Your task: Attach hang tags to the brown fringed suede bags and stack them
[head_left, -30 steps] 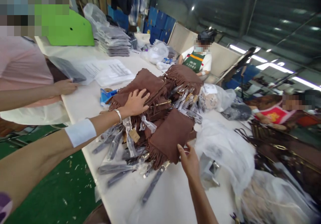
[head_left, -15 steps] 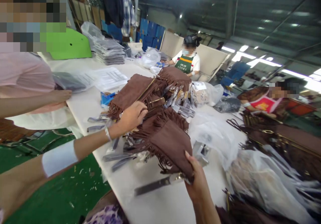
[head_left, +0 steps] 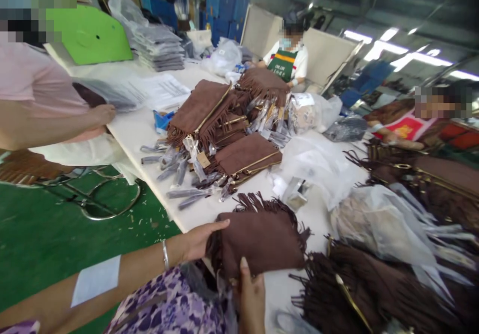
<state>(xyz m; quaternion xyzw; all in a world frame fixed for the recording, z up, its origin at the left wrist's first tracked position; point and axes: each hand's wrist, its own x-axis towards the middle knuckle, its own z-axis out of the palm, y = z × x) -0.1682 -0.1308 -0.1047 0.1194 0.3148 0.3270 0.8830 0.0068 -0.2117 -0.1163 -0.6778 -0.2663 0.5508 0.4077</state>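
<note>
A brown fringed bag [head_left: 264, 239] is held at the table's near edge, its fringe pointing away from me. My left hand [head_left: 202, 239] grips its left end, thumb on top. Along the lower edge, my right hand [head_left: 251, 291] holds the same bag with its thumb on the front and the other fingers partly hidden. Beyond it lies a pile of brown bags [head_left: 202, 107] with gold zippers and plastic-wrapped straps. One zippered bag [head_left: 247, 159] rests at the near side of this pile.
More brown bags [head_left: 374, 279] and a clear plastic bag [head_left: 377, 219] lie at the right. Crumpled white plastic [head_left: 314, 164] is on the white table [head_left: 130, 129]. A person's hand [head_left: 103, 115] is at the left edge; two other people sit farther back.
Both hands have drawn the fringed bag away from the pile toward me. My left hand has moved from above the pile down to the bag's left end.
</note>
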